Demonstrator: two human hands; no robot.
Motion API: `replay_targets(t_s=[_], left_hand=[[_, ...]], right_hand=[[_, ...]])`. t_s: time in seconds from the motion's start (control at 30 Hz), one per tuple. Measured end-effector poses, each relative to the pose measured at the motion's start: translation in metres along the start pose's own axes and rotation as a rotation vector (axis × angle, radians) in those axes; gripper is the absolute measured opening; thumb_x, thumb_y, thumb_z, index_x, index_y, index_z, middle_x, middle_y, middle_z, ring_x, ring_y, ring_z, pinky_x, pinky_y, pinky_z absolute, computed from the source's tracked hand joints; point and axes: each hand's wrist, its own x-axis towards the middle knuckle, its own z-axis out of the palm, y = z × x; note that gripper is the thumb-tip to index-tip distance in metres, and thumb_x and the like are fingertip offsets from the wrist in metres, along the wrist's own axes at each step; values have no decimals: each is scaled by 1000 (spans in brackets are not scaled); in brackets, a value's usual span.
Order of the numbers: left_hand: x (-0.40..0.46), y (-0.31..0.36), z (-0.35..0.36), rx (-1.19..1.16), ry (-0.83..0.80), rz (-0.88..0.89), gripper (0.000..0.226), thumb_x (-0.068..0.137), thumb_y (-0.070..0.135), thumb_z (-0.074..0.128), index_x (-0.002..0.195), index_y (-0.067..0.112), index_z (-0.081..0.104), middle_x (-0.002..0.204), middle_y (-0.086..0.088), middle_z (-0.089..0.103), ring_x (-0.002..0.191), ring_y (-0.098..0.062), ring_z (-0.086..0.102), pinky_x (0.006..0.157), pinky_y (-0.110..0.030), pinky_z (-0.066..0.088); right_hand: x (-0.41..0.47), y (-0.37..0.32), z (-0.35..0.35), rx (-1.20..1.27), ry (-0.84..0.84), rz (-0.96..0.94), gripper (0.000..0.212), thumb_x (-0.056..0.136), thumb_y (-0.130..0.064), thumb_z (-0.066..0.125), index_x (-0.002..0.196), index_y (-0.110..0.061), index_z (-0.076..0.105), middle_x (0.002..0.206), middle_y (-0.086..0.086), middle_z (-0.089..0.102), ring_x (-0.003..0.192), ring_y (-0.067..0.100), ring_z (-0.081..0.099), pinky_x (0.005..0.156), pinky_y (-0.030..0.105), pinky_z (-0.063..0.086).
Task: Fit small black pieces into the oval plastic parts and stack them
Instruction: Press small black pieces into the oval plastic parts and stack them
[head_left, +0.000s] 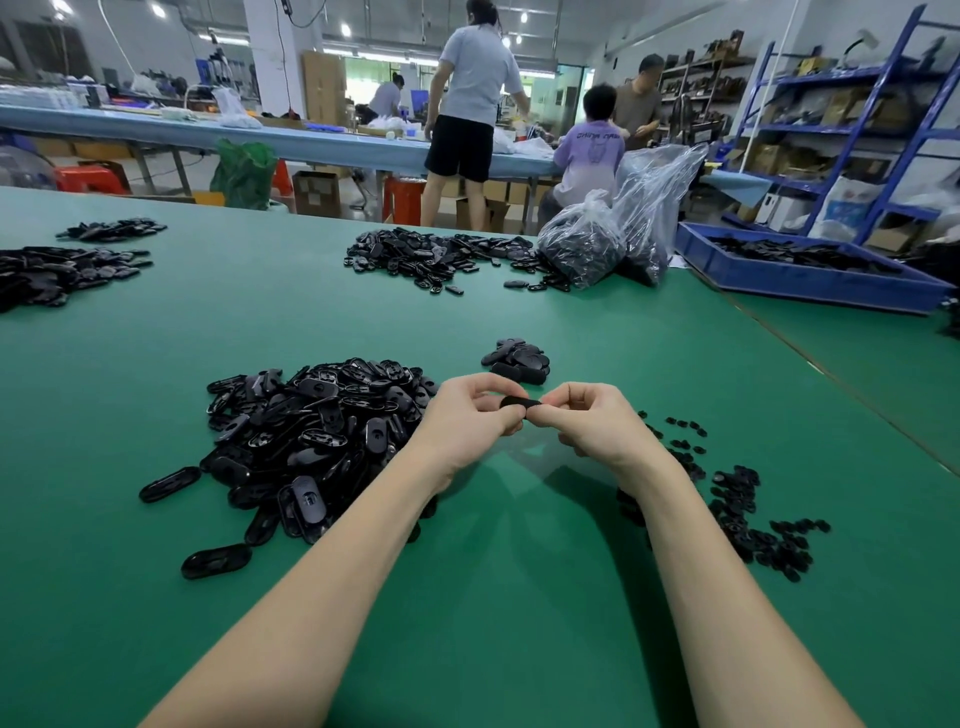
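Observation:
Both my hands hold one black oval plastic part (519, 402) above the green table (519, 571). My left hand (475, 415) grips its left end and my right hand (592, 418) pinches its right end with curled fingers. A big heap of loose oval parts (311, 436) lies to the left of my left hand. Small black pieces (748, 514) are scattered to the right of my right forearm. Just beyond my hands sits a small group of stacked ovals (519, 361). Whether a small piece sits inside the held oval is hidden by my fingers.
More piles of black parts lie at the far left (57, 275) and far centre (441, 257). Clear plastic bags (613, 239) full of parts stand at the back right, beside a blue tray (810, 283). Several people work at a long bench behind the table.

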Motion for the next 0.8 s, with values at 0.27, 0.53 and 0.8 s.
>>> replay_targets(t_s=[0.27, 0.53, 0.8], left_hand=[[3, -6, -7, 499, 25, 320, 16, 84, 22, 76, 99, 27, 76, 93, 17, 68, 76, -3, 65, 74, -16, 49], [27, -11, -7, 677, 210, 306, 27, 84, 32, 72, 107, 38, 60, 95, 17, 65, 74, -7, 63, 77, -34, 55], [97, 6, 9, 749, 242, 158, 15, 89, 26, 69, 94, 28, 55, 105, 7, 68, 95, -21, 62, 73, -29, 38]], right_hand=[[0, 3, -7, 149, 35, 118, 10, 83, -27, 81, 91, -25, 76, 74, -8, 71, 49, 8, 47, 45, 17, 33], [-1, 1, 3, 30, 52, 130, 26, 92, -41, 72, 101, -17, 72, 76, -9, 76, 46, 7, 46, 40, 10, 34], [4, 8, 1, -34, 65, 122, 16, 93, -36, 70, 91, -20, 71, 76, -9, 76, 46, -1, 51, 47, 15, 39]])
